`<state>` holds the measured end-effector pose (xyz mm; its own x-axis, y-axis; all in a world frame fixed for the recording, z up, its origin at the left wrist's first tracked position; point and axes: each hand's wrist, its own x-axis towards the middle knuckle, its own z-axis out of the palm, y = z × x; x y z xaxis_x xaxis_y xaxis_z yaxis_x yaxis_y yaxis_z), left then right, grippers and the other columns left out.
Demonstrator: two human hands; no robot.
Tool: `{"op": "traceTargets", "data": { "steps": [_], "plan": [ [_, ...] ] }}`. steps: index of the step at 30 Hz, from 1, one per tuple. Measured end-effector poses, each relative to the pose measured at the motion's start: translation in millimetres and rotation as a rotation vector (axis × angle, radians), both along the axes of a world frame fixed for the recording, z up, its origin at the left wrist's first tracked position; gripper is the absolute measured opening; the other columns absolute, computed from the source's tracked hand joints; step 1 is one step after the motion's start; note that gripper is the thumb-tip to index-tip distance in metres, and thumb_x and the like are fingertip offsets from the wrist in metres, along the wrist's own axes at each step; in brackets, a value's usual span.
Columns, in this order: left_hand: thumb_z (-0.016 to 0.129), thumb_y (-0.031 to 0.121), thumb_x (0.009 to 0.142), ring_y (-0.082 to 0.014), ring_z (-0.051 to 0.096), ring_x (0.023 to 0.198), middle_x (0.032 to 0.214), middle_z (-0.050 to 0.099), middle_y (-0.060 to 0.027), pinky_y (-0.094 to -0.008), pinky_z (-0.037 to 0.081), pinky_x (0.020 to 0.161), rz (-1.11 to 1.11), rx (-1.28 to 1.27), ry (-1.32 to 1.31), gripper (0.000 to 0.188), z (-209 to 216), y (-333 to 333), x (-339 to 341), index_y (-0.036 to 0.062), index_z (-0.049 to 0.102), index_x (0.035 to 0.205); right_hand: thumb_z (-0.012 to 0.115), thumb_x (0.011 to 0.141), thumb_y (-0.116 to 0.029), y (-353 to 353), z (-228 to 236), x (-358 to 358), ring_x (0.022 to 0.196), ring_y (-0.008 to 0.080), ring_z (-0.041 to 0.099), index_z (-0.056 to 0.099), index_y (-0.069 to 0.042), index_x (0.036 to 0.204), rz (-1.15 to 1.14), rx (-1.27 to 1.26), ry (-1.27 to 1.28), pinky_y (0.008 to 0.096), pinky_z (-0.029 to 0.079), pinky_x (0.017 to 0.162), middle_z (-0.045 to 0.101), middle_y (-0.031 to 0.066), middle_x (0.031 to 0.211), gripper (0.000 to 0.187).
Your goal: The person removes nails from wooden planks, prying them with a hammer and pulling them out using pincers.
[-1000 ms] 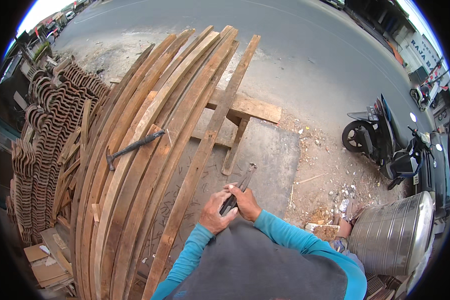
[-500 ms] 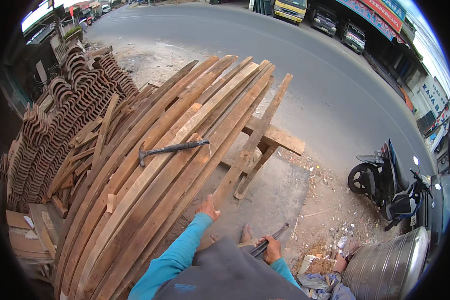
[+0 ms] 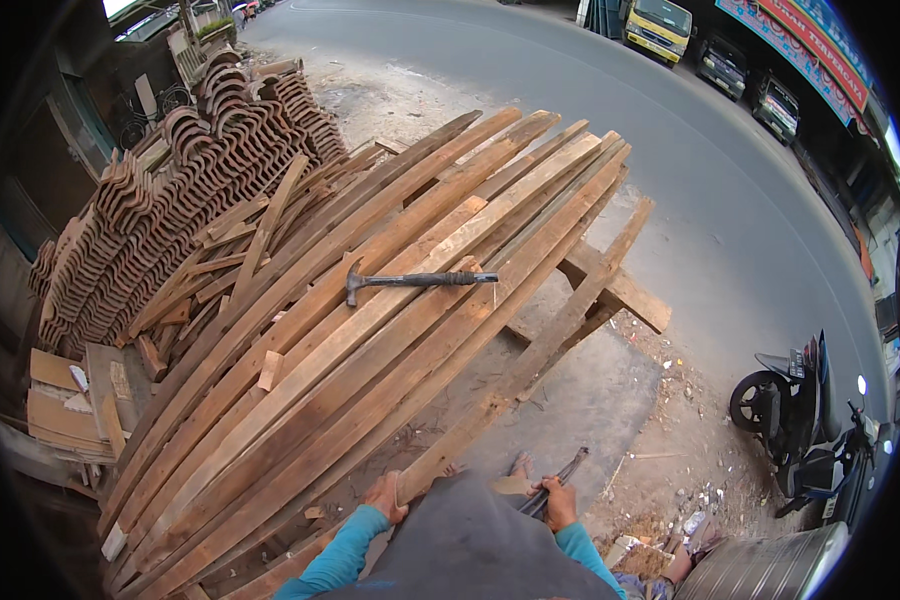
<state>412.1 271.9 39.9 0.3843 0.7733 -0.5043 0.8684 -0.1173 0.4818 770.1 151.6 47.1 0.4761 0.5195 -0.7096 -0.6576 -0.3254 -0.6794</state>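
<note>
My left hand (image 3: 386, 498) is closed round the near end of a long wooden plank (image 3: 555, 342). This plank slants away to the far right, over the end of a wooden crosspiece (image 3: 630, 297). In my right hand (image 3: 559, 503), beside my body, is a dark metal pair of pincers (image 3: 576, 466); part of it is hidden by the fingers. Left of the held plank lies a broad stack of long beams (image 3: 370, 350). A claw hammer (image 3: 420, 280) with a dark handle rests across the top of them.
Stacked curved roof tiles (image 3: 200, 190) and short wood scraps (image 3: 220, 260) are at the left. On the right stand a parked motorcycle (image 3: 800, 420) and a ribbed metal drum (image 3: 765, 565). Debris (image 3: 660, 500) litters the ground there. A road (image 3: 670, 170) curves behind, with parked trucks beyond.
The plank in my left hand has slid toward me, its far end now lying nearer than before. My right hand still holds the pincers. The view has swung left.
</note>
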Motion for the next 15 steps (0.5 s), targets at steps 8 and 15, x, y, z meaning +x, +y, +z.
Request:
{"op": "traceTargets", "data": {
  "steps": [8, 15],
  "plan": [
    [0.085, 0.029, 0.070, -0.0425, 0.055, 0.121, 0.128, 0.057, -0.0235, -0.0473, 0.045, 0.102, 0.055, -0.182, 0.218, 0.083, 38, -53, -76, 0.0079, 0.044, 0.138, 0.047, 0.096, -0.007, 38, 7, -4, 0.075, 0.0265, 0.069, 0.047, 0.004, 0.117, 0.239, -0.069, 0.106, 0.0331, 0.056, 0.062, 0.066, 0.0194, 0.092, 0.024],
    [0.084, 0.028, 0.075, -0.0420, 0.049, 0.127, 0.135, 0.053, -0.0260, -0.0471, 0.041, 0.107, 0.093, 0.241, -0.135, 0.080, 53, 40, 33, -0.0024, 0.047, 0.139, 0.047, 0.097, -0.010, 80, -2, 33, 0.084, 0.0275, 0.071, 0.050, 0.002, 0.115, 0.125, -0.073, 0.119, 0.0366, 0.060, 0.063, 0.064, 0.0163, 0.099, 0.022]
  ]
}}
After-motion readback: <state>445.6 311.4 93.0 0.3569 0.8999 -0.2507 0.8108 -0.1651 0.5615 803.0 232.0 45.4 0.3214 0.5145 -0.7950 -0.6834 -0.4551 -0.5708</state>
